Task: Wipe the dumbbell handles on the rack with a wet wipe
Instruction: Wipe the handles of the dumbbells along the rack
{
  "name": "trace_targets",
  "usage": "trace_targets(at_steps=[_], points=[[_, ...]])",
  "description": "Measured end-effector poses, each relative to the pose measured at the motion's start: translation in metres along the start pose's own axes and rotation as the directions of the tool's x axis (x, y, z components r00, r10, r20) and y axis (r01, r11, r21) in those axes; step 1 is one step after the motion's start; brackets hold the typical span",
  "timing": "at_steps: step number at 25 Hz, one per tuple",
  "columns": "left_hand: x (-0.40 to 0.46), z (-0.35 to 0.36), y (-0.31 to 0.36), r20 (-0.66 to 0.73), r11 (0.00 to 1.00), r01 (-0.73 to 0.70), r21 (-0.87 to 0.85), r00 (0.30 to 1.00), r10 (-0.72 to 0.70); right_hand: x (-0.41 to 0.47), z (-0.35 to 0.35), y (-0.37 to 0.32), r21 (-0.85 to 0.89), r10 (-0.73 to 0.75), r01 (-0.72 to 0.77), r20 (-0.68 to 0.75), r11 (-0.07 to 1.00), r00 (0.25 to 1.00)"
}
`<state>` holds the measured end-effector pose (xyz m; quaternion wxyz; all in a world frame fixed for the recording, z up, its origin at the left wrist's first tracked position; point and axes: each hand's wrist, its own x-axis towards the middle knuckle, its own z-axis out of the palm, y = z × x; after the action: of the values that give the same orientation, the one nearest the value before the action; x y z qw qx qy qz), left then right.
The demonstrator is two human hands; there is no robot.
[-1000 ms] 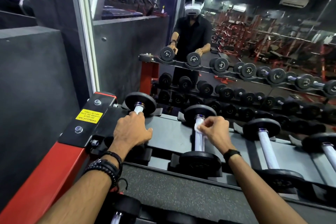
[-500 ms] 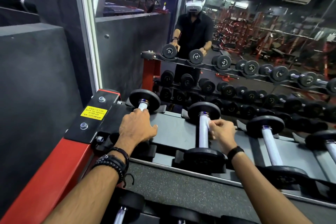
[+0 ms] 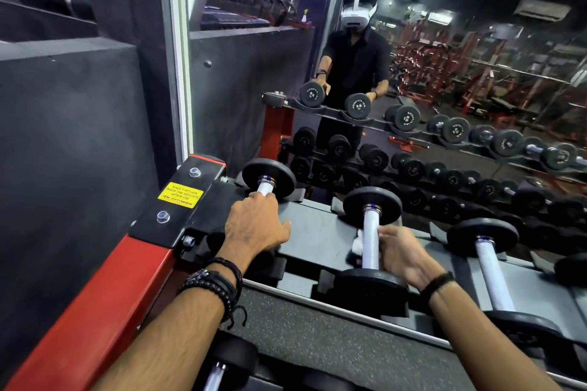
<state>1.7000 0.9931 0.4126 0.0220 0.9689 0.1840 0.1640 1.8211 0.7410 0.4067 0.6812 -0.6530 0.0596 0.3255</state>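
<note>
I count four black round-plated dumbbells with pale handles on the grey top shelf: one (image 3: 268,179), two (image 3: 371,232), three (image 3: 489,260), and a fourth (image 3: 571,268) cut off at the right edge. One white wipe (image 3: 358,243). Two hands: left (image 3: 254,228), right (image 3: 403,255). One yellow sticker (image 3: 180,195).

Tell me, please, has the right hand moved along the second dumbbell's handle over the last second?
Yes. The right hand with the wet wipe slid from the handle's far end toward the near plate.

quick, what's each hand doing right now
Left hand: grips the handle of the first dumbbell.
Right hand: fingers curled round the second dumbbell's handle, pressing the wet wipe to it.
</note>
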Motion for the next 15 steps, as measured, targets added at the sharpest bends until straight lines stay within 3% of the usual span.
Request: trace_targets(at_steps=[3, 7, 9, 13, 15], points=[[0.001, 0.001, 0.001, -0.003, 1.0, -0.011, 0.026, 1.0, 0.011, -0.017, -0.008, 0.007, -0.214, 0.03, -0.004, 0.117, 0.977, 0.993], [-0.001, -0.001, 0.0, 0.001, 1.0, -0.009, 0.005, 1.0, 0.009, 0.012, 0.023, -0.015, -0.052, 0.031, -0.028, 0.059, 0.998, 0.998], [0.0, -0.003, -0.002, 0.001, 1.0, -0.004, -0.023, 1.0, 0.004, 0.029, 0.033, -0.02, -0.052, 0.01, -0.011, -0.008, 0.999, 1.0], [0.001, -0.003, -0.009, -0.007, 0.999, 0.008, -0.034, 1.0, -0.008, 0.017, 0.021, -0.001, -0.233, 0.03, -0.015, 0.061, 0.972, 0.998], [0.001, -0.001, -0.007, -0.003, 1.0, 0.005, -0.022, 1.0, -0.005, 0.005, 0.005, 0.008, -0.504, -0.024, 0.063, 0.083, 0.862, 0.996]])
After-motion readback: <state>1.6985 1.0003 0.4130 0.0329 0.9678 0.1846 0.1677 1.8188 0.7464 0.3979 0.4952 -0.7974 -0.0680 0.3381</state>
